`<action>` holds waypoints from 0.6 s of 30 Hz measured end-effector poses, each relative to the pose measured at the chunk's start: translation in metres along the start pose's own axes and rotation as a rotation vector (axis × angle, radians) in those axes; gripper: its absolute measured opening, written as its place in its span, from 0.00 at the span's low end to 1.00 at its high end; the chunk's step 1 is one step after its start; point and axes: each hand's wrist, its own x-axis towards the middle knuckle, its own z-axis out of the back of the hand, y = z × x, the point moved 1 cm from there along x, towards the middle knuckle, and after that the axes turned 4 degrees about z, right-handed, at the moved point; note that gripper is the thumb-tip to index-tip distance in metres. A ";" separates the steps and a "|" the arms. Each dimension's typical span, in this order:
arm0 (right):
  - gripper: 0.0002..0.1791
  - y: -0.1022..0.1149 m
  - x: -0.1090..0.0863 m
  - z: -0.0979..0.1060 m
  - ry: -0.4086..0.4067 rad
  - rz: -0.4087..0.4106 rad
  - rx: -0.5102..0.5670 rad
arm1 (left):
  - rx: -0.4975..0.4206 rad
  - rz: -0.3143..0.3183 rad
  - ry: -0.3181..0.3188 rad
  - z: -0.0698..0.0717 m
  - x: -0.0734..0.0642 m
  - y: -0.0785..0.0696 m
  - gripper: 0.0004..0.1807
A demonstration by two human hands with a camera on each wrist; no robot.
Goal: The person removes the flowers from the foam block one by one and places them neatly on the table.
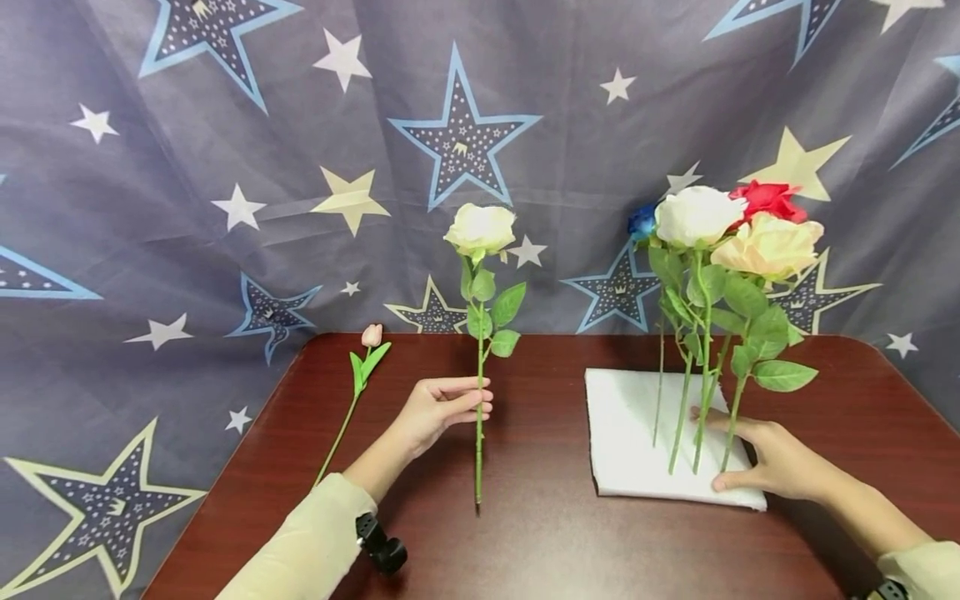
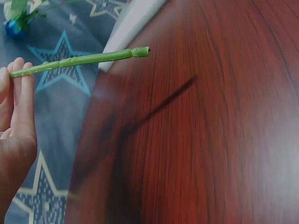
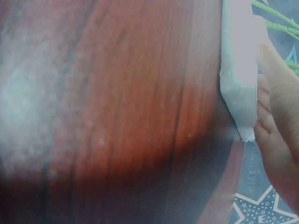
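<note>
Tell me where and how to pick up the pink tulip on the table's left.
I'd pinch the pink tulip by its bare stem, just below the leaves, coming from above: it appears to lie flat, the stem there is thin and uncovered, and the left sleeve hides its lower end.
</note>
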 end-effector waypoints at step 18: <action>0.42 0.001 -0.001 0.001 0.008 -0.014 0.008 | 0.220 0.193 -0.161 0.080 -0.043 -0.015 0.26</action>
